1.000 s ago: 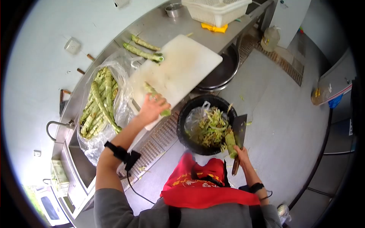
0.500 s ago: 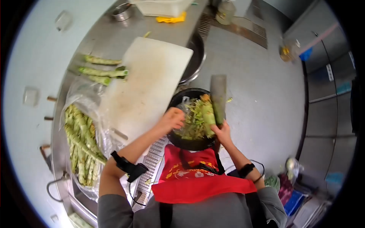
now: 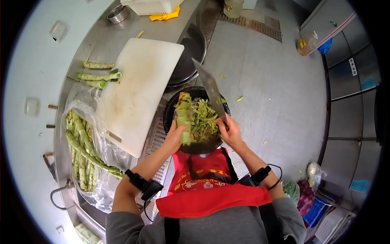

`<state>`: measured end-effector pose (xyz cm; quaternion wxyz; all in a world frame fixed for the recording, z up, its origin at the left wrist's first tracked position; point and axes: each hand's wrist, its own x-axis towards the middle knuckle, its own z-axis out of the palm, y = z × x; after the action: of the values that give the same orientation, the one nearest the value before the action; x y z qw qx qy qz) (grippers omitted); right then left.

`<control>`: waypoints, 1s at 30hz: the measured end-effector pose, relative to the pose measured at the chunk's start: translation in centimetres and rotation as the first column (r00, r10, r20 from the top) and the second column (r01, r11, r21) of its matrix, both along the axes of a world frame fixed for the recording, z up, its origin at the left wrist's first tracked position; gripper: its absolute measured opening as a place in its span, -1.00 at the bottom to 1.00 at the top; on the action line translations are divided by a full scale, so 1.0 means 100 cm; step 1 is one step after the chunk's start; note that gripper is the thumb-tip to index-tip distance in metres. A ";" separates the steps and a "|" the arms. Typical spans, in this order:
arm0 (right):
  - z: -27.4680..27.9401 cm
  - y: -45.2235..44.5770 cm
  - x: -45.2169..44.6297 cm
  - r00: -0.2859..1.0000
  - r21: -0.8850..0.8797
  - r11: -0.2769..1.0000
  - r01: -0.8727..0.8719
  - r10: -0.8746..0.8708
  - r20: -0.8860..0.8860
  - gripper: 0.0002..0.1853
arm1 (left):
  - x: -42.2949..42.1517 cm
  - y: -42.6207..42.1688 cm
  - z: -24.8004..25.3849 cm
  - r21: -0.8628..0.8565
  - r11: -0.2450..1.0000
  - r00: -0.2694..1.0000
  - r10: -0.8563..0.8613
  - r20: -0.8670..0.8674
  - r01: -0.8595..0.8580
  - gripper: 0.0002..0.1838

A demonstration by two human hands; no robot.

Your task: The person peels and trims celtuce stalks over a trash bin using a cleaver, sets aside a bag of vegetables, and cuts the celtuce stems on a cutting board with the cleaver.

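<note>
My left hand (image 3: 175, 135) is closed around the lower part of a thick celtuce stem (image 3: 184, 114), which stands nearly upright over a black bin (image 3: 167, 116). The stem is pale green, with brown marks near its top. In my right hand (image 3: 231, 133) is the handle of a cleaver (image 3: 210, 86). Its broad blade points up and to the left over the bin's right side, apart from the stem. Green peelings (image 3: 202, 116) fill the bin between the two hands.
On the steel counter to the left lie a white cutting board (image 3: 140, 77), several cut celtuce pieces (image 3: 97, 76) and a plastic bag of celtuce stems (image 3: 83, 152). A large dark basin (image 3: 191, 53) stands behind the bin. Scraps (image 3: 239, 98) dot the floor.
The celtuce stem has passed from beside the cleaver at my right hand into my left hand, which was without it before. The cleaver has tilted to the left.
</note>
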<state>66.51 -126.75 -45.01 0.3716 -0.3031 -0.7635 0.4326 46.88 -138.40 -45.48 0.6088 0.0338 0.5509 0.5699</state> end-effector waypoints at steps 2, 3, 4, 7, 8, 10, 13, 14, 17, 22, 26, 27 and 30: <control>-0.009 0.011 0.023 0.998 0.066 0.996 -0.055 0.057 -0.023 -0.53 | 0.008 -0.014 0.011 -0.058 0.996 0.991 -0.075 -0.111 0.069 -0.49; -0.012 0.014 0.030 0.996 -0.010 0.997 -0.081 0.082 0.046 -0.53 | 0.012 -0.022 0.016 -0.092 0.991 0.980 -0.111 -0.162 0.097 -0.48; -0.014 0.015 0.035 0.987 -0.091 0.991 -0.102 0.112 0.114 -0.54 | 0.017 -0.031 0.012 -0.040 0.991 0.961 -0.133 -0.244 0.127 -0.45; -0.035 0.009 0.041 0.985 -0.046 0.989 -0.139 0.142 0.093 -0.52 | 0.039 -0.044 0.023 -0.116 0.977 0.912 -0.211 -0.351 0.181 -0.46; -0.035 0.002 0.041 0.983 -0.072 0.985 -0.155 0.161 0.084 -0.52 | 0.046 -0.049 0.019 -0.134 0.971 0.903 -0.235 -0.359 0.199 -0.49; -0.033 -0.005 0.041 0.977 -0.070 0.977 -0.203 0.207 0.058 -0.48 | 0.056 -0.053 0.016 -0.162 0.984 0.989 -0.089 -0.116 0.070 -0.56; -0.021 -0.017 0.038 0.946 -0.055 0.948 -0.313 0.317 0.071 -0.46 | 0.060 -0.060 -0.003 -0.204 0.976 0.980 0.104 0.170 -0.069 -0.59; -0.025 -0.020 0.037 0.937 -0.023 0.940 -0.339 0.340 0.074 -0.44 | 0.061 -0.060 -0.010 -0.208 0.973 0.956 0.154 0.249 -0.102 -0.56; -0.029 -0.031 0.039 0.915 -0.023 0.926 -0.376 0.375 0.151 -0.45 | 0.060 -0.061 -0.022 -0.170 0.947 0.894 0.314 0.319 -0.272 -0.60; -0.009 -0.048 0.044 0.878 0.008 0.893 -0.451 0.442 0.183 -0.38 | 0.051 -0.077 -0.053 -0.158 0.933 0.915 0.351 0.199 -0.323 -0.50; 0.003 -0.060 0.044 0.837 0.082 0.855 -0.512 0.476 0.269 -0.31 | 0.040 -0.082 -0.063 -0.015 0.963 0.904 0.257 0.342 -0.268 -0.36; 0.010 -0.063 0.044 0.822 0.102 0.838 -0.536 0.491 0.287 -0.29 | 0.031 -0.089 -0.065 0.002 0.979 0.885 0.183 0.428 -0.204 -0.33; 0.019 -0.072 0.040 0.817 0.195 0.805 -0.561 0.500 0.285 -0.27 | 0.004 -0.107 -0.107 -0.110 0.992 0.995 0.074 0.070 -0.066 -0.45</control>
<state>70.52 -133.94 -43.16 0.1858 -0.0683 -0.9057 0.3749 47.28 -149.06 -56.22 0.6094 -0.0394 0.5586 0.5613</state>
